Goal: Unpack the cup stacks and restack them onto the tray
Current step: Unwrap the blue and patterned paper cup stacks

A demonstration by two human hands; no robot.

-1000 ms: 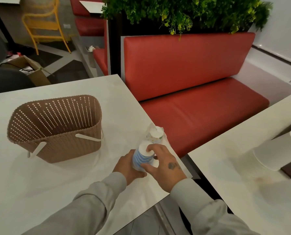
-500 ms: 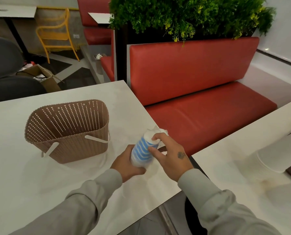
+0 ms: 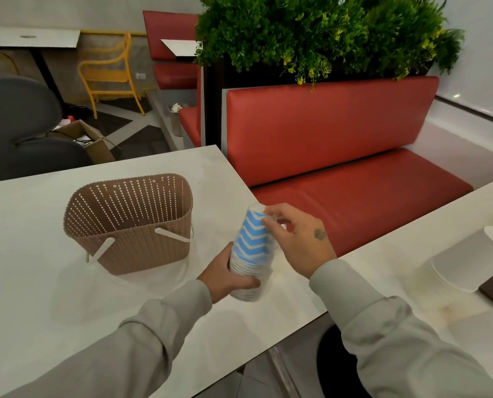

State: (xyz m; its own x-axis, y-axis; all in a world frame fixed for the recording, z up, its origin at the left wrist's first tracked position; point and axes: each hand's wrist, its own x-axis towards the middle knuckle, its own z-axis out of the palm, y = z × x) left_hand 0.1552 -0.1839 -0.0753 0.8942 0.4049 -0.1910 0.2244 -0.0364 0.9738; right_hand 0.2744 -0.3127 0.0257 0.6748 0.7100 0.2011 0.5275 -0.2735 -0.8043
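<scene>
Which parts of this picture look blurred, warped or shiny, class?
Head view: the right hand is motion-blurred at its fingertips atop the cup stack; the wide lens bends the table edges; a small glare spot shines on the white ledge at far right.

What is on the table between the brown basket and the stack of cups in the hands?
Nothing: in the head view, only bare white table lies between the basket and the cup stack.

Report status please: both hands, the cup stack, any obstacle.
Left hand grips cup stack at its lower end. Right hand pinches top end. Stack tilted, above table. Basket apart, left.
</scene>
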